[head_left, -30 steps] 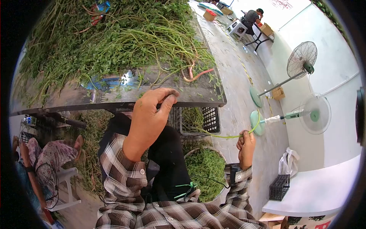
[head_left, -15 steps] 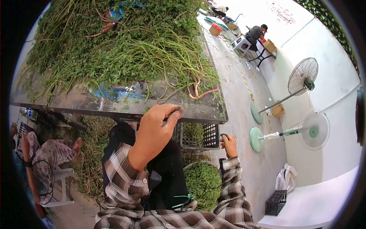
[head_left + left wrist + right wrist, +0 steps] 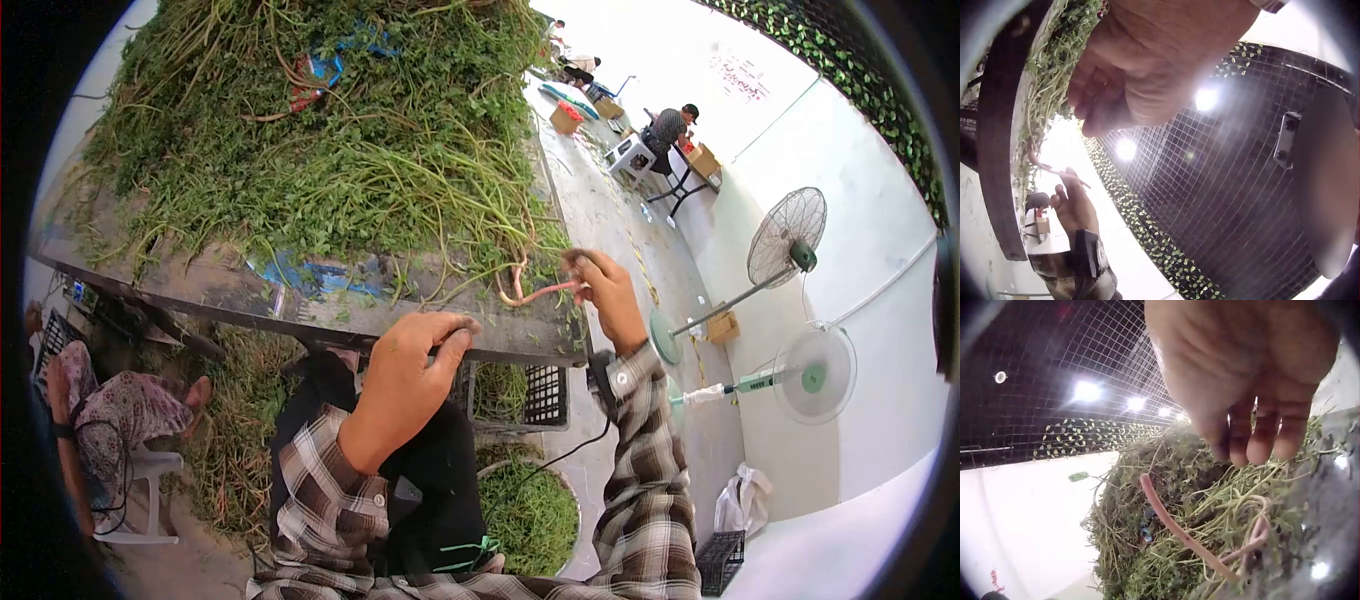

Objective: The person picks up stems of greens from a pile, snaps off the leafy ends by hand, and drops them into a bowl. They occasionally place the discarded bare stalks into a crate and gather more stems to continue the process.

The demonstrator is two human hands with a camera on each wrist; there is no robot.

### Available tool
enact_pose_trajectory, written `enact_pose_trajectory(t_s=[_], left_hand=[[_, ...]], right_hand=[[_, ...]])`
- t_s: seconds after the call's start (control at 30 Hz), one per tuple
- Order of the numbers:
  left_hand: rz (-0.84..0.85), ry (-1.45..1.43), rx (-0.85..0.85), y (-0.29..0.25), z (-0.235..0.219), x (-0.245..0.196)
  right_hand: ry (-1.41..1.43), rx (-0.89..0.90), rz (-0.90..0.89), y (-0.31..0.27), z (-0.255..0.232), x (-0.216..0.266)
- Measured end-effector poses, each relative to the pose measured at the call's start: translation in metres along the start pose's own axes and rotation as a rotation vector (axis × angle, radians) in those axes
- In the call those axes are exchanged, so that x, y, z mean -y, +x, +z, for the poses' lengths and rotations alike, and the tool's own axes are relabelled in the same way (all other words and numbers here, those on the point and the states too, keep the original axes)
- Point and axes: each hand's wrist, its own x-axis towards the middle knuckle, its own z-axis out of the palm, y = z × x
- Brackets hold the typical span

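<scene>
A heap of leafy green stalks [image 3: 330, 170] covers much of the dark table [image 3: 230, 300]. Out of its right front corner sticks a thick, pinkish curved stem [image 3: 548, 292]. My right hand [image 3: 610, 300] is at the end of this stem, fingers loosely bent. In the right wrist view the fingers [image 3: 1260, 447] hang above the heap, and the stem's tip stands apart from them. My left hand [image 3: 405, 385] is at the table's front edge, its fingers loosely curled and thumb near the forefinger. Nothing shows in it in the left wrist view.
Below the table are a black crate [image 3: 545, 395] and a round tub [image 3: 578, 520] of cut greens. Two fans [image 3: 790, 235] stand at the right. Another person [image 3: 120, 400] sits at the left; stalks litter the floor there.
A second ago my right hand held a long green stem out to the right; that stem has left it. The hand has since moved up to the pinkish stem. My left hand kept its pose.
</scene>
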Motion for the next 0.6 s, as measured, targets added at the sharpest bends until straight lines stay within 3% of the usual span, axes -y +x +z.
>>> enact_pose_trajectory(t_s=[0.17,0.33,0.43,0.6], left_hand=[[-0.029,0.003,0.005,0.002,-0.006,0.004],[-0.118,-0.093,0.005,0.001,-0.008,0.000],[-0.065,-0.073,-0.011,0.004,-0.007,0.006],[-0.095,-0.098,0.004,0.005,-0.006,0.003]], right_hand=[[-0.104,0.175,-0.039,0.048,0.021,0.007],[-0.118,0.327,0.068,0.079,0.030,-0.014],[-0.227,0.342,0.127,0.082,0.033,-0.006],[-0.258,0.264,0.067,0.094,0.032,-0.018]])
